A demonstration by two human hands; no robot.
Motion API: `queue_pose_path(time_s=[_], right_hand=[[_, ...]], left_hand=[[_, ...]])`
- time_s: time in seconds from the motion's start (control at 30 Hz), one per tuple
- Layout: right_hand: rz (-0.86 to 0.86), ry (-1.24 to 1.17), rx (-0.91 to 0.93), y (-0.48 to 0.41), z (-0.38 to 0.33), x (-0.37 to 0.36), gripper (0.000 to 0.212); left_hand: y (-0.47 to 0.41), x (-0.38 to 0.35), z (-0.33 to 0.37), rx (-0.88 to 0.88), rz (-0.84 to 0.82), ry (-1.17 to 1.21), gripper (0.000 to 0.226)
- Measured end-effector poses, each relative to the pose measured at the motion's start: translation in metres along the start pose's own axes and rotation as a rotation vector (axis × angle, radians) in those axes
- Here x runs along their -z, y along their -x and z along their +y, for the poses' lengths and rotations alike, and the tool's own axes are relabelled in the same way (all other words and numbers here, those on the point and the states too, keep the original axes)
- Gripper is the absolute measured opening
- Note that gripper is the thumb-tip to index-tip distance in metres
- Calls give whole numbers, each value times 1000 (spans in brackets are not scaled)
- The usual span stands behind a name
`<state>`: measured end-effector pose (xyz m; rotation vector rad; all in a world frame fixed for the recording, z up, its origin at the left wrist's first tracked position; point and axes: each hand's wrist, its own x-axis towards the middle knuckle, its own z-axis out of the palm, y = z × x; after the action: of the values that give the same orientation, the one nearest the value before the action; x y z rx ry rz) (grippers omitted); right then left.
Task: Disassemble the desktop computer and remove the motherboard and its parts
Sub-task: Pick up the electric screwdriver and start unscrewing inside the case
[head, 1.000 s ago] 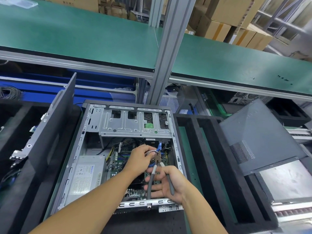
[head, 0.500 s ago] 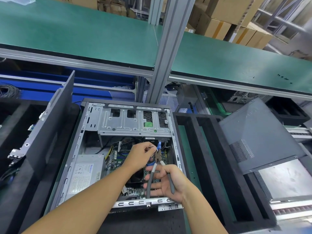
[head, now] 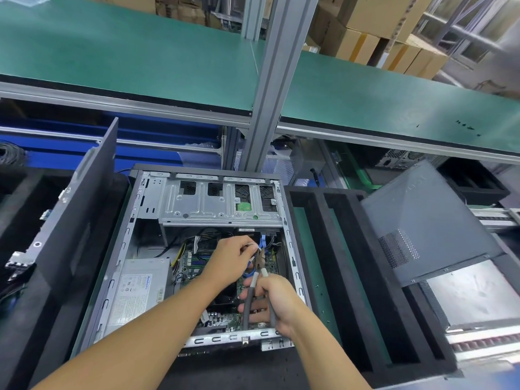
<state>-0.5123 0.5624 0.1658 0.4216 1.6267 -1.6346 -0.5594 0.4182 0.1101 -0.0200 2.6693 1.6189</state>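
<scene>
Two bare hands work inside an open desktop case lying on its side at a factory bench, just beside a slotted black foam tray. The left hand pinches a thin bunch of wires between thumb and fingertips, lifted just above the motherboard. The right hand is wrapped round the grey handles of a pair of pliers, whose nose points up at the wires; whether it touches them cannot be told. The motherboard sits in the floor of the case, partly hidden under both hands, with a silver power supply to its left and a metal drive cage beyond it. A dark side panel stands on edge left of the case; a grey panel rests tilted at right. A green shelf runs above, with cardboard boxes stacked behind.
</scene>
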Motion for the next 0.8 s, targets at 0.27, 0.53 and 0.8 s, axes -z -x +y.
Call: queue_pose_path(time_s=[0.27,0.53,0.8], right_hand=[[214,338,95,-9,10,-21,15],[142,196,85,-10,11,-16,17],[78,-36,76,-2,3,-6,21]], left_hand=[[1,3,3,46,6,29,16],[-3,4,5,69,20,57,17],[3,5,7,48,16,124,17]])
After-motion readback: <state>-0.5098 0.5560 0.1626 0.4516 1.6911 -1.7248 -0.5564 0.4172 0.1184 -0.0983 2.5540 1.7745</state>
